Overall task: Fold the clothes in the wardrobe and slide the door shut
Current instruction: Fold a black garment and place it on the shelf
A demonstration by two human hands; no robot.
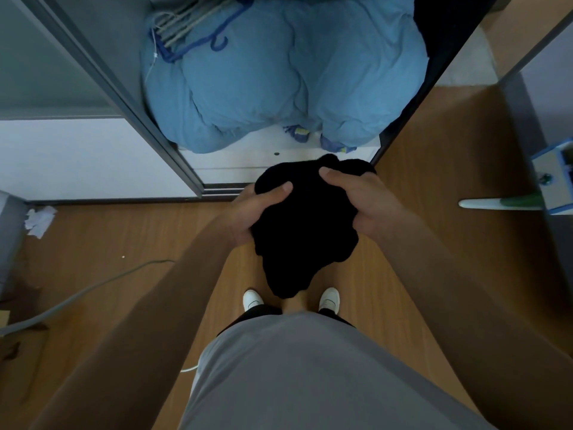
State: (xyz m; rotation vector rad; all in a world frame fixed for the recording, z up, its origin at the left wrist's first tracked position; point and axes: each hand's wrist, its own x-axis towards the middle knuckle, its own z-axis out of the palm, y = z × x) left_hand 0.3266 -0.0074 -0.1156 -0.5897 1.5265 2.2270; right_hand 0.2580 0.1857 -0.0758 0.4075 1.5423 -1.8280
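A bunched black garment (304,231) hangs in front of me, just outside the open wardrobe. My left hand (251,209) grips its left side with the thumb laid over the top. On the other side, my right hand (359,200) grips it with the thumb on top too. The cloth's lower end droops toward my shoes. The wardrobe's sliding door (93,72) stands to the left, pushed aside. Inside the wardrobe lies a big blue quilt (279,82) with several hangers (189,29) on it.
Wooden floor all round my white shoes (252,299). A grey cable (93,290) runs across the floor at the left, near crumpled white paper (38,220). A blue-and-white box (555,181) and a white handle (483,203) stick out at the right. Dark clothes (446,23) sit at the wardrobe's right.
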